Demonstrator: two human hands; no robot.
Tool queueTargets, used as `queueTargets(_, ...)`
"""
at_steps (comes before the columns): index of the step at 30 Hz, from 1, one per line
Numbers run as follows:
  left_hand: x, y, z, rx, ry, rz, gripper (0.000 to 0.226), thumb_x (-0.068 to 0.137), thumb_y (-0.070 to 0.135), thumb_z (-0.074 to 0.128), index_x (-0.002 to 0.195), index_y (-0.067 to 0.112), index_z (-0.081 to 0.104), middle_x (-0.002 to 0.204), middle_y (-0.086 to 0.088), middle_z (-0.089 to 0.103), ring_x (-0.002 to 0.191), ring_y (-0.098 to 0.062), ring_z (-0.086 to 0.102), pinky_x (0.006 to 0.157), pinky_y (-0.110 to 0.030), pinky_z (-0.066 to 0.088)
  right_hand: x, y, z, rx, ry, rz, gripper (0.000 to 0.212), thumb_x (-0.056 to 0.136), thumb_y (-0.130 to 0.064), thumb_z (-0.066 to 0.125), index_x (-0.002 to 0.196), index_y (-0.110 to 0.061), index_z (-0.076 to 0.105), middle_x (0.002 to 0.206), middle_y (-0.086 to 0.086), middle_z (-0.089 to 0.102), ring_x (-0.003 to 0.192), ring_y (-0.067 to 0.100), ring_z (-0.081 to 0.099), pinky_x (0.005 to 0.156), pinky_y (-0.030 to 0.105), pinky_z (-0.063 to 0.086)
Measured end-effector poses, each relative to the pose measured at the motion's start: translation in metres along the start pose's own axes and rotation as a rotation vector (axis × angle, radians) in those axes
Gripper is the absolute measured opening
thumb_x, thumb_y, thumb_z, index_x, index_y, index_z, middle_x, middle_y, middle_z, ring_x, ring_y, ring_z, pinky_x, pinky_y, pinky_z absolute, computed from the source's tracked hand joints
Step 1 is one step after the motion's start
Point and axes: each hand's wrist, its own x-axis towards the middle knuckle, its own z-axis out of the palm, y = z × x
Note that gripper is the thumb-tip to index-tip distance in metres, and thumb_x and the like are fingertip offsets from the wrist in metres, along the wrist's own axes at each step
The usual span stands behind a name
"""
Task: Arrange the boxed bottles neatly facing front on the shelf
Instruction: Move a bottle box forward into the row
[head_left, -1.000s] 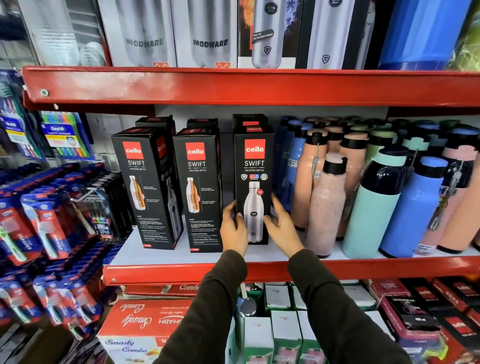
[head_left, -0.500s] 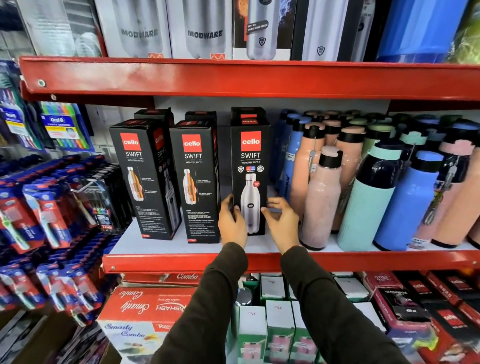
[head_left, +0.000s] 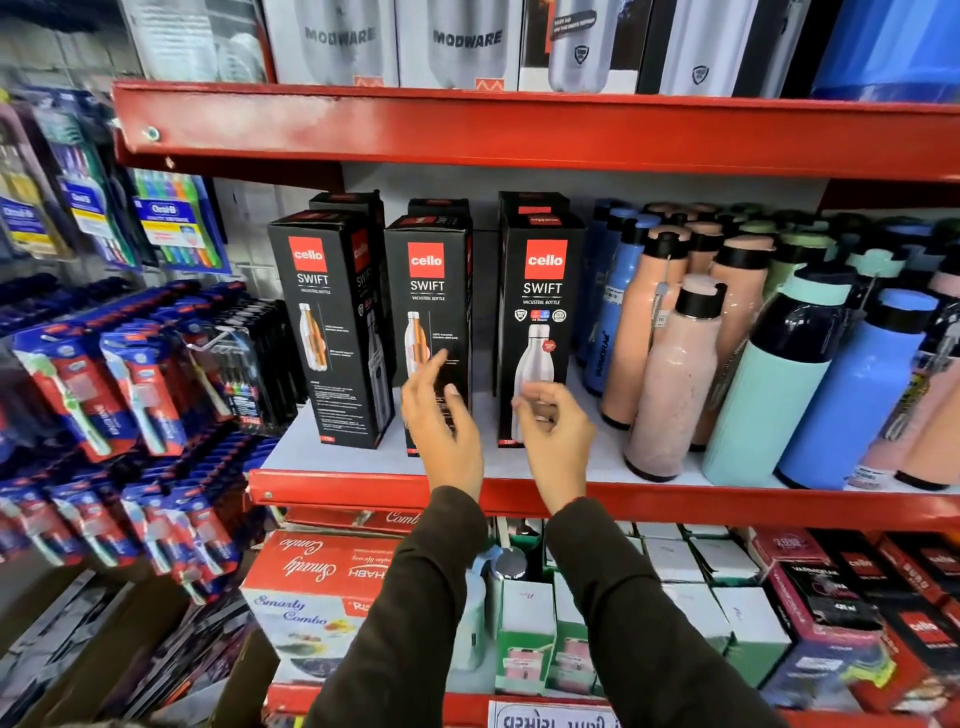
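Three black Cello Swift bottle boxes stand in a row on the red-edged shelf (head_left: 623, 506). The right box (head_left: 540, 291) faces front with a silver bottle picture. The middle box (head_left: 427, 291) and the left box (head_left: 324, 322) show a side panel with a cut-open bottle; the left one is angled. More black boxes stand behind them. My left hand (head_left: 441, 415) hovers with fingers spread in front of the middle box, blurred. My right hand (head_left: 553, 431) is off the right box, fingers loosely curled and empty.
Loose pink, blue and mint bottles (head_left: 675, 374) crowd the shelf right of the boxes. Toothbrush packs (head_left: 130, 379) hang at the left. Modware boxes (head_left: 457, 41) sit on the shelf above. Small boxes and a Smarty Combo carton (head_left: 311, 597) fill the shelf below.
Both hands have let go of the right box and pulled back. My left hand has moved left in front of the middle box. The right box stands facing front.
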Motion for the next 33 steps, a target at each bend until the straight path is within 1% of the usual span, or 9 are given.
queueTargets(3,0.011,-0.012,-0.017,-0.003,0.007,-0.090,0.041,0.100,0.013,0.045,0.140,0.013,0.044,0.143,-0.007,0.042,0.133,-0.009,0.036,0.111,-0.016,0.024,-0.009,-0.003,0.024,-0.027,-0.153,0.014,0.029,0.094,-0.009,0.058,0.121,-0.012,0.064,0.110,-0.006,0.066,0.098,0.001,0.061,0.081,0.001,0.042)
queueTargets(6,0.026,-0.027,-0.032,-0.076,-0.125,-0.297,0.048,0.103,0.031,0.037,0.149,0.017,0.033,0.155,-0.004,0.031,0.143,-0.010,0.027,0.116,-0.025,0.019,-0.012,-0.003,0.046,-0.064,-0.262,0.104,0.040,0.097,-0.006,0.049,0.137,-0.011,0.049,0.118,-0.006,0.057,0.109,0.005,0.054,0.087,-0.003,0.035)
queueTargets(8,0.037,-0.038,-0.041,-0.199,-0.239,-0.449,0.050,0.104,0.037,0.030,0.150,0.018,0.034,0.157,-0.002,0.034,0.146,-0.013,0.029,0.122,-0.033,0.018,-0.014,-0.004,0.059,-0.074,-0.313,0.138,0.044,0.097,-0.004,0.046,0.141,-0.012,0.044,0.128,-0.001,0.055,0.120,0.010,0.050,0.098,0.006,0.034)
queueTargets(11,0.047,-0.049,-0.052,-0.355,-0.411,-0.609,0.054,0.103,0.046,0.024,0.145,0.017,0.044,0.146,-0.003,0.052,0.139,-0.016,0.044,0.119,-0.036,0.029,-0.018,-0.005,0.071,-0.066,-0.353,0.172,0.053,0.094,-0.003,0.050,0.144,-0.016,0.038,0.137,0.002,0.052,0.129,0.017,0.047,0.112,0.033,0.036)
queueTargets(16,0.056,-0.050,-0.062,-0.423,-0.474,-0.689,0.053,0.104,0.045,0.019,0.146,0.020,0.040,0.139,0.000,0.050,0.129,-0.011,0.046,0.112,-0.029,0.033,-0.026,-0.005,0.080,-0.108,-0.300,0.152,0.075,0.080,-0.011,0.073,0.144,-0.016,0.034,0.135,0.002,0.052,0.126,0.014,0.048,0.108,0.032,0.038)
queueTargets(21,0.054,-0.046,-0.081,-0.413,-0.378,-0.636,0.054,0.102,0.050,0.025,0.129,0.021,0.061,0.123,0.002,0.064,0.113,-0.013,0.062,0.090,-0.026,0.052,-0.021,-0.013,0.085,-0.171,-0.203,0.057,0.090,0.064,-0.027,0.087,0.138,-0.020,0.037,0.130,0.001,0.056,0.123,0.015,0.051,0.104,0.035,0.044)
queueTargets(26,0.052,-0.046,-0.086,-0.409,-0.344,-0.528,0.051,0.102,0.048,0.030,0.121,0.019,0.068,0.118,0.001,0.072,0.107,-0.016,0.070,0.091,-0.032,0.057,-0.015,-0.022,0.086,-0.155,-0.126,0.073,0.094,0.056,-0.034,0.089,0.134,-0.022,0.039,0.127,-0.002,0.059,0.120,0.013,0.055,0.103,0.038,0.047)
queueTargets(29,0.050,-0.047,-0.083,-0.363,-0.297,-0.417,0.039,0.104,0.034,0.036,0.128,0.019,0.063,0.128,0.002,0.067,0.115,-0.013,0.066,0.096,-0.028,0.053,-0.013,-0.023,0.083,-0.130,-0.105,0.107,0.096,0.055,-0.034,0.087,0.136,-0.022,0.038,0.123,-0.007,0.059,0.114,0.009,0.056,0.100,0.031,0.047)
queueTargets(33,0.058,-0.055,-0.071,-0.206,-0.324,-0.382,0.040,0.103,0.020,0.039,0.142,0.014,0.048,0.147,-0.002,0.050,0.137,-0.011,0.044,0.110,-0.017,0.031,-0.007,-0.025,0.077,-0.125,-0.196,0.105,0.091,0.056,-0.038,0.083,0.134,-0.027,0.039,0.119,-0.014,0.060,0.109,0.001,0.058,0.097,0.025,0.048)
